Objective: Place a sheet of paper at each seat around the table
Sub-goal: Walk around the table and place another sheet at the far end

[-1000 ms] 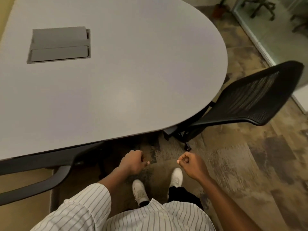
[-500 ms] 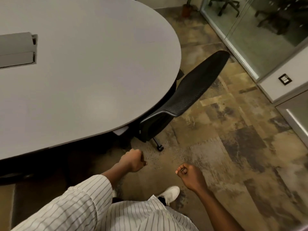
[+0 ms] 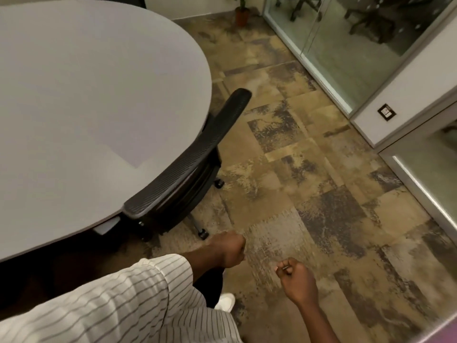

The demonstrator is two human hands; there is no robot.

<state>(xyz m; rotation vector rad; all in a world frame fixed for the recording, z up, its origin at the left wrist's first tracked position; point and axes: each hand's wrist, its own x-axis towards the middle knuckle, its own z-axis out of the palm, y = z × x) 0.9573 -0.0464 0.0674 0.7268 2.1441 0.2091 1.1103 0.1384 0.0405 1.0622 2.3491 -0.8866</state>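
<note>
Grey table point(image 3: 86, 95) (rounded end); both hands fisted.

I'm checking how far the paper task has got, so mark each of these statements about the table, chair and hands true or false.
1. Both hands are closed into fists. True: the left hand and right hand are curled shut.
2. A sheet of paper lies on the table. False: the visible part of the table is bare.
3. The black chair is pushed in against the table's edge. True.
4. The right hand holds a stack of paper. False: no paper shows in either hand.
5. The potted plant stands on the table. False: the plant stands on the floor.
</note>
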